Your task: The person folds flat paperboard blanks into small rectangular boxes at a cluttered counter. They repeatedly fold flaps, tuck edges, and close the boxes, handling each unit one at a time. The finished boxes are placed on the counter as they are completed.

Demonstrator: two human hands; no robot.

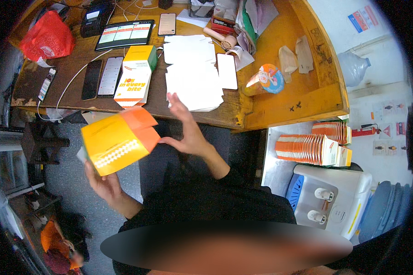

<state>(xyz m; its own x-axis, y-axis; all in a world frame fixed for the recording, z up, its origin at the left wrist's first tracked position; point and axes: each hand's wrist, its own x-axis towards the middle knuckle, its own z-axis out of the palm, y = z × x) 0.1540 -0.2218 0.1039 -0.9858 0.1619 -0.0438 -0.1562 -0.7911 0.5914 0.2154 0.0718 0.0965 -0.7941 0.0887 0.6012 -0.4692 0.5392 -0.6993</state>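
Observation:
A yellow and orange cardboard food box point(112, 144) is held in the air before the desk's front edge, tilted, with its orange end toward the right. My left hand point(104, 187) is closed on its lower left end; part of the grip is hidden behind the box. Beside the orange end, my right hand point(188, 133) is open, fingers spread and thumb reaching to the box's edge; whether it touches cannot be made out. Another box point(135, 78), white, yellow and orange, stands on the desk beyond. To its right lies a stack of flat white card blanks point(192, 85).
On the wooden desk point(163, 103) are a tablet point(125, 35), several phones, cables, a red plastic bag point(48, 35) and a cup with a printed lid point(270, 79). Rows of folded cartons point(303, 149) stand at the right, above a water dispenser point(330, 197). A person point(59, 243) appears lower left.

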